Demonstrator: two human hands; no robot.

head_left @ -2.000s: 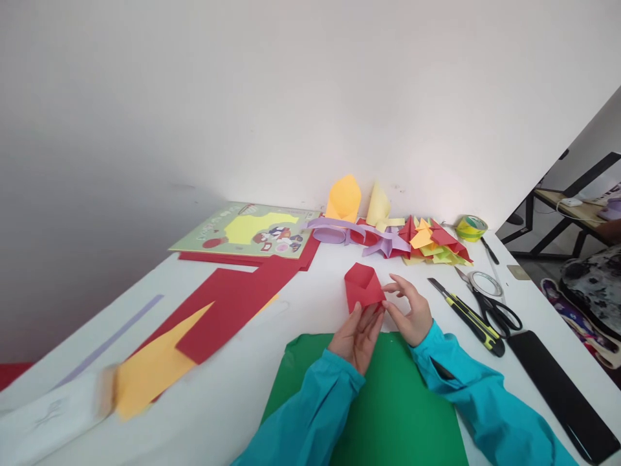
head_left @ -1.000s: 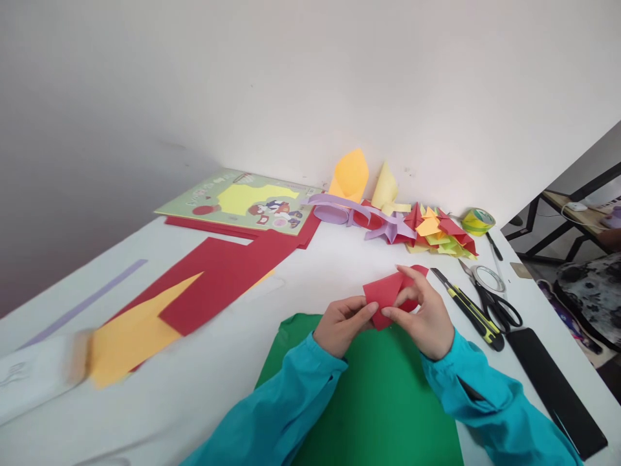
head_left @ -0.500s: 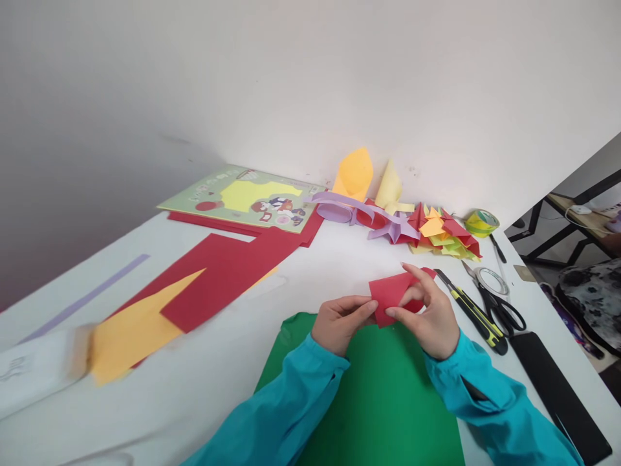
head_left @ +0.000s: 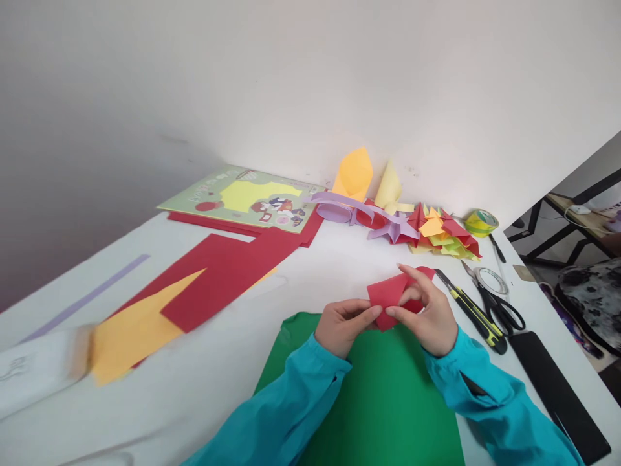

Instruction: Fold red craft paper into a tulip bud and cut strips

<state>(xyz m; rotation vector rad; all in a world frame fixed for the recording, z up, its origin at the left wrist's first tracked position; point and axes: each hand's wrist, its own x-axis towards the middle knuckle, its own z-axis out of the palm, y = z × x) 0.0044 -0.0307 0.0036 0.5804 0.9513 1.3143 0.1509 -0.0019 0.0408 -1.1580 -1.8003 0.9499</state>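
Observation:
A piece of red paper, curled or folded over at its right part, is held up between both hands above a green mat. My left hand pinches its lower left edge between thumb and fingers. My right hand grips the curled right side, with the thumb at the lower front and the index finger stretched along the top. The two thumbs are close together. The inside of the curl is partly hidden by my right fingers.
Right of the mat lie a yellow-black utility knife, black scissors, a tape roll and a black case. Folded paper shapes stand by the wall. Red sheets, orange paper and a booklet lie left.
My left hand has shifted slightly right, bringing its thumb nearer the right thumb. The red paper has tilted a little, its lower corner now further down.

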